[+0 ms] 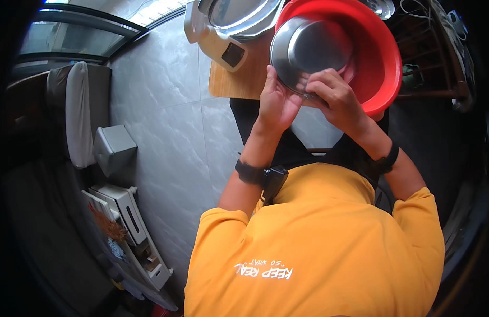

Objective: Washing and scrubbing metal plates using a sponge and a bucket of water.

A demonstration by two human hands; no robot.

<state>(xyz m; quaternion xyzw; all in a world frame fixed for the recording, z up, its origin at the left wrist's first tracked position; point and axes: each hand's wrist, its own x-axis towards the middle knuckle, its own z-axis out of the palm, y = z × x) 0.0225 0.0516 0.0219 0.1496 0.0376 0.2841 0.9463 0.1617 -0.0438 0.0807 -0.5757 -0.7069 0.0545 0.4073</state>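
Note:
A shiny metal bowl is tilted over a red plastic basin, its rounded underside facing up towards me. My left hand supports the bowl's near left rim, with the thumb along the edge and the palm below. Bent over the near rim are the fingers of my right hand; its thumb is hidden. Fingers reflect in the polished metal. The basin rests on a wooden tabletop, and its inside is partly covered by the bowl.
Metal trays are stacked at the table's back left, beside a cream-coloured device with a dark panel. A wooden rack stands to the right. On the grey tiled floor are a grey bin and a white shelf unit.

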